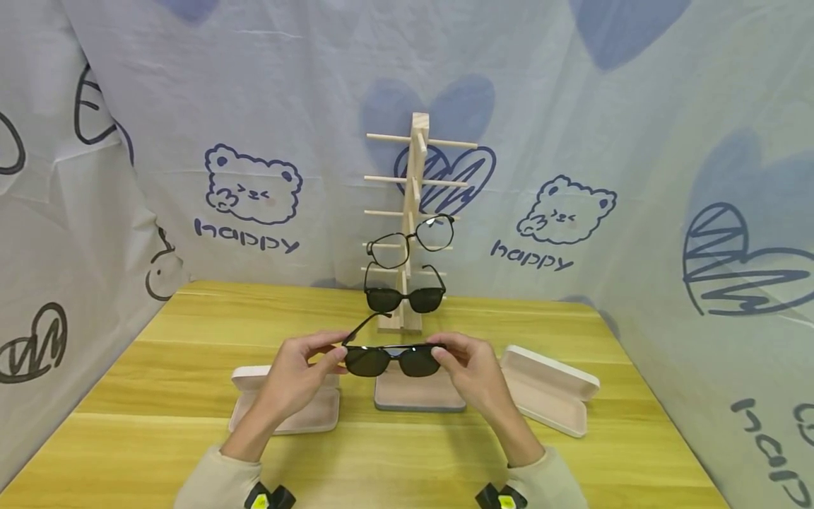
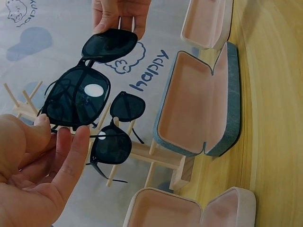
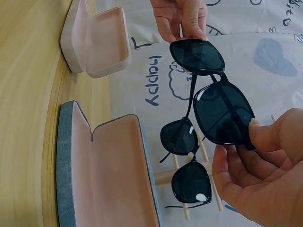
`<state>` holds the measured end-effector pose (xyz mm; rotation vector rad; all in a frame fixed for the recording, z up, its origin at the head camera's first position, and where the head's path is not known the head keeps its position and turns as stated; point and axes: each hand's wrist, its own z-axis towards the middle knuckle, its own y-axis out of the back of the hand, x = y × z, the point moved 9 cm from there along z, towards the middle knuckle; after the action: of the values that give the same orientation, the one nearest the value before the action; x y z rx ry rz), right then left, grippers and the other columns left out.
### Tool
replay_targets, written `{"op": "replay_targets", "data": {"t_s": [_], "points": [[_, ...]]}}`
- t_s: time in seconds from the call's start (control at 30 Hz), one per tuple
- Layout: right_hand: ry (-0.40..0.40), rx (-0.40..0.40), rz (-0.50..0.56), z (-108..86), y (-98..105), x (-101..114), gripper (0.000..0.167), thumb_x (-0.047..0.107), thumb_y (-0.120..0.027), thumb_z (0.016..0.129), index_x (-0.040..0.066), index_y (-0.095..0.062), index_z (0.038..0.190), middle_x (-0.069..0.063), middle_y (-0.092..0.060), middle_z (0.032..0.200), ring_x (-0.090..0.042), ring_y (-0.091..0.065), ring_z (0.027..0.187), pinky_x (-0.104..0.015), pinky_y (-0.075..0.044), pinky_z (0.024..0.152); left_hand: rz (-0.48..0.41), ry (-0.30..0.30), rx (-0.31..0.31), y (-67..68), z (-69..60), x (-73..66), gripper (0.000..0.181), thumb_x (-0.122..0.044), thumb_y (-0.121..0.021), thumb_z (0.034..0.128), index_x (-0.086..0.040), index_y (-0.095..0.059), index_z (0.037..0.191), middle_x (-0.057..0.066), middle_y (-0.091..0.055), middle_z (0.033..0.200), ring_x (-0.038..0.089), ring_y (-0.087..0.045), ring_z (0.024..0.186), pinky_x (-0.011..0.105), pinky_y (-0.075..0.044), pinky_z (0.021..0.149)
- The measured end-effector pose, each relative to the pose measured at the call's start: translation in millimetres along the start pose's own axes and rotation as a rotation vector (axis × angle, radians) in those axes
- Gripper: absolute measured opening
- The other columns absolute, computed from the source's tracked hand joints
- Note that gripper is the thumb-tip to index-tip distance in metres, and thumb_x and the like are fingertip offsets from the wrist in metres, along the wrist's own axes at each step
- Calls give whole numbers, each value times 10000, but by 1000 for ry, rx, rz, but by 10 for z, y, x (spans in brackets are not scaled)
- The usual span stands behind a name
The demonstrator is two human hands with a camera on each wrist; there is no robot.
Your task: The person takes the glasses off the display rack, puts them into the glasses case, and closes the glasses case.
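Dark-lensed sunglasses [image 1: 418,360] with a double bridge are held up between both hands, above the middle case. My left hand [image 1: 297,371] pinches the frame's left end near the hinge, and one temple arm sticks out toward the stand. At the other end, my right hand [image 1: 473,367] pinches the frame between thumb and fingers. Beneath the sunglasses lies an open blue-grey glasses case [image 2: 230,99] with a pink lining. Behind them, a second pair of sunglasses [image 1: 425,300] hangs on the wooden stand [image 1: 416,159], below clear-lensed glasses [image 1: 389,252].
An open pale case [image 1: 314,413] lies at the left, partly behind my left forearm. Another open pale case [image 1: 553,392] sits angled at the right. All stand on a yellow wood-grain table [image 1: 191,332], with a printed curtain [image 1: 331,106] behind and at the sides.
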<state>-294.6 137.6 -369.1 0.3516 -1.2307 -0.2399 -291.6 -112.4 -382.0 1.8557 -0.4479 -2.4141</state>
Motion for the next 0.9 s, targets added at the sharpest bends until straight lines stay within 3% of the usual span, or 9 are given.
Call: {"op": "replay_targets", "data": {"t_s": [0.37,0.6,0.9], "points": [[8,-23,-29,-2,8,2,157,56,-673,989,25,-768,1110,-165,-763,1155,-285,-742,1074,-183,-575,845,-2,14,33,-34,9,16,315,11,-583,1025,68,-651,1327,309,-652,1307,143,-745,842,312,-650,817],[13,-29,-45,-10,14,-7,154,87,-691,984,49,-773,1108,-145,-765,1148,-264,-719,1045,-201,-585,810,12,5,26,-39,9,19,302,17,-577,1026,71,-658,1312,294,-655,1317,191,-754,862,318,-652,811],[91,-40,-103,-16,29,11,153,119,-725,960,64,-785,1090,-123,-767,1105,-189,-672,933,-248,-583,767,18,-1,16,-46,0,9,287,30,-573,1023,78,-669,1289,298,-650,1330,140,-740,868,275,-648,791]]}}
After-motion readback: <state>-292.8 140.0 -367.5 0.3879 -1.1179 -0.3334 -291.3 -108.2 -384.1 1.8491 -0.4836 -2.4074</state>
